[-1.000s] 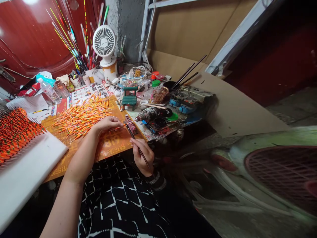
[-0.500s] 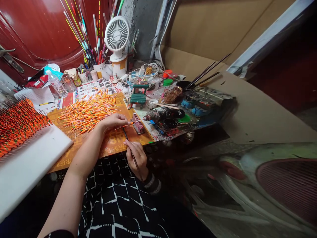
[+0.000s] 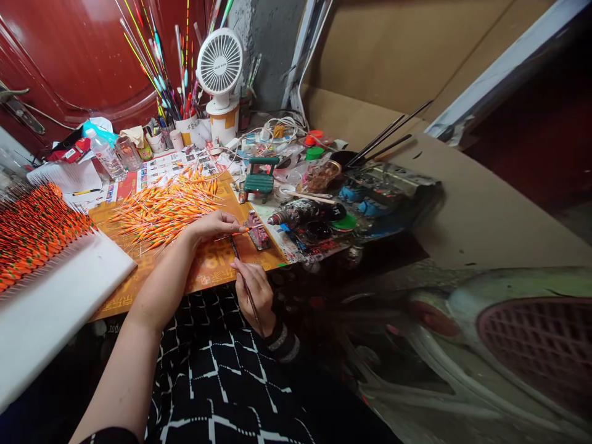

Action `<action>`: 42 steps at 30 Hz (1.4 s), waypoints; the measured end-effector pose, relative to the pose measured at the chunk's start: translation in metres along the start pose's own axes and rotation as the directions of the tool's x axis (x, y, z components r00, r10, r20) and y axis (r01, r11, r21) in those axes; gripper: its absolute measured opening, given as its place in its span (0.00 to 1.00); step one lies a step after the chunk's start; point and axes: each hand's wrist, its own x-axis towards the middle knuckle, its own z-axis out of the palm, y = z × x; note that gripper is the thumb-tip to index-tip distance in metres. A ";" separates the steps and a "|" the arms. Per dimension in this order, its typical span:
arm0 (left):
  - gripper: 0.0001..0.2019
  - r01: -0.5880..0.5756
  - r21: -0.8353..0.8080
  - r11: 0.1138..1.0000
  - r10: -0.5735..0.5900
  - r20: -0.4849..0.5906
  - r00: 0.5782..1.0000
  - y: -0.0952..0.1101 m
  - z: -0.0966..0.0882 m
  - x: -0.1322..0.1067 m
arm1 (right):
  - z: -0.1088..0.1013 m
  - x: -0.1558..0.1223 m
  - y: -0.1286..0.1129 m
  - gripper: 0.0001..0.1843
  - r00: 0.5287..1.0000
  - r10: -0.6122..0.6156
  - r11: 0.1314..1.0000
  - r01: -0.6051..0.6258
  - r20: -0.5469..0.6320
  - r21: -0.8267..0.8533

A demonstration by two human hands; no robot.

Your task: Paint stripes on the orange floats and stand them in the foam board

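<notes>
One camera sits on the person's head and looks forward and steeply down, across the lap (image 3: 222, 382) to the near edge of the table (image 3: 282, 250). It is close: the left hand (image 3: 210, 225) and right hand (image 3: 254, 293) lie just left of the frame's middle, and the left forearm runs in from the bottom-left corner. The far end of the view takes in the door (image 3: 69, 55) at top left and the desk fan (image 3: 219, 61) at top centre. The wide lens bends the edges, and a floor fan (image 3: 531, 345) bulges at the lower right. Heights look squeezed.
</notes>
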 end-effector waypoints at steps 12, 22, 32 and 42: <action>0.24 -0.020 -0.007 1.000 0.020 -0.006 1.000 0.002 0.003 -0.001 | 0.001 -0.003 -0.003 0.31 0.995 -0.005 1.000 0.003 0.098 0.019; 0.24 -0.041 -0.016 0.999 0.040 -0.019 0.999 -0.001 0.003 0.000 | 0.001 -0.003 -0.004 0.31 0.985 -0.043 0.999 0.044 0.164 -0.002; 0.26 -0.024 -0.015 1.000 0.024 -0.004 1.000 0.000 0.003 0.000 | -0.001 -0.001 -0.006 0.29 0.985 -0.034 0.999 0.035 0.168 -0.001; 0.26 -0.053 0.002 0.999 0.053 0.004 0.999 0.001 0.003 -0.001 | 0.000 -0.003 -0.003 0.27 0.989 -0.025 1.000 0.025 0.147 0.001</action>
